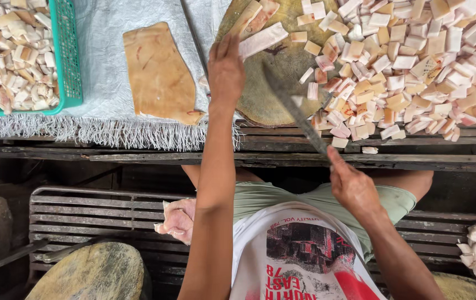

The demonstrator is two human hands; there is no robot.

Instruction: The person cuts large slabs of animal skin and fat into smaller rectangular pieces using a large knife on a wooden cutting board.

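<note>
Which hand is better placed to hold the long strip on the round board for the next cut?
The left hand, probably. It already rests on the round board with its fingers touching the long strip. The right hand is back near the body, gripping the knife.

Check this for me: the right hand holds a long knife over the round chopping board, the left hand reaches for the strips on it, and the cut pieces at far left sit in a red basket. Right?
Not quite: the basket is green, not red, as the head view shows. The rest stands: the right hand holds the long knife over the round chopping board, and the left hand reaches for the strips.
</note>
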